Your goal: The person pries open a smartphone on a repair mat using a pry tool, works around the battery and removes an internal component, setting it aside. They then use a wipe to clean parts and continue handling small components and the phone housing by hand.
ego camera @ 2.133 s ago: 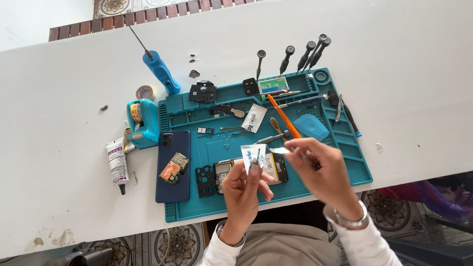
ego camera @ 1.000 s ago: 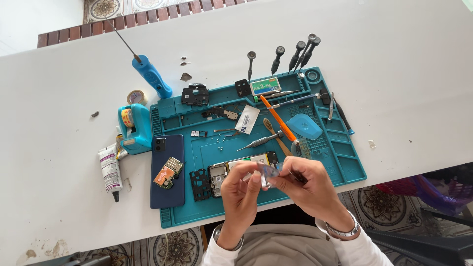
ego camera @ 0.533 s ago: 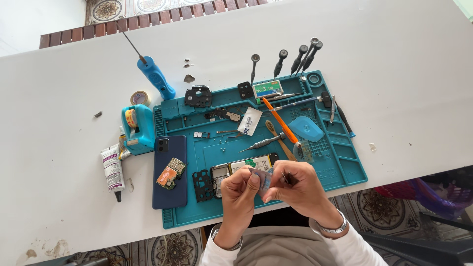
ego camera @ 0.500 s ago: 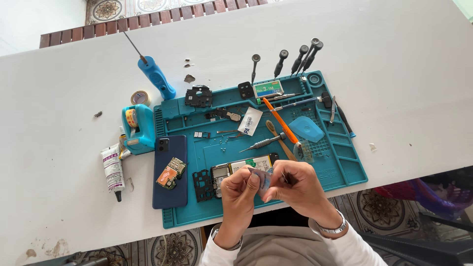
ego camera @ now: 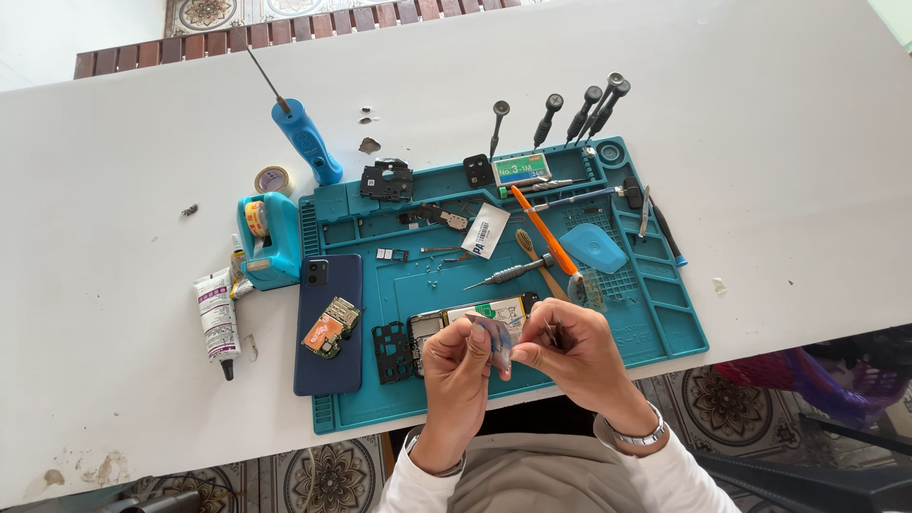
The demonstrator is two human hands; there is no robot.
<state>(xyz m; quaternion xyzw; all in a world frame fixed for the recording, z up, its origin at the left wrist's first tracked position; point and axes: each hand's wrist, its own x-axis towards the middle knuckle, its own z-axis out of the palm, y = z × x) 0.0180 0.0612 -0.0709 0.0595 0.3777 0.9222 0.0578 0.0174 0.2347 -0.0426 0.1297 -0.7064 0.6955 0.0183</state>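
My left hand (ego camera: 454, 372) and my right hand (ego camera: 570, 356) meet over the front edge of a teal repair mat (ego camera: 655, 313). Between their fingertips they pinch a small clear piece of film or tape (ego camera: 496, 340). My right hand also holds thin metal tweezers (ego camera: 554, 332). Just behind the hands lies an opened phone (ego camera: 470, 316) with its insides showing. A dark blue phone back cover (ego camera: 328, 323) lies to the left on the mat, with a small circuit board (ego camera: 329, 329) resting on it.
An orange pry tool (ego camera: 541, 228), a small brush, a metal screwdriver (ego camera: 508, 275) and a blue pick (ego camera: 594, 247) lie on the mat. Several screwdriver bits (ego camera: 579, 112) stand behind it. A blue-handled screwdriver (ego camera: 304, 142), tape dispenser (ego camera: 266, 237) and glue tube (ego camera: 217, 318) lie left.
Both hands have drawn toward me and closed together around the small clear piece, which was earlier held up flat over the mat. The view shifted slightly.
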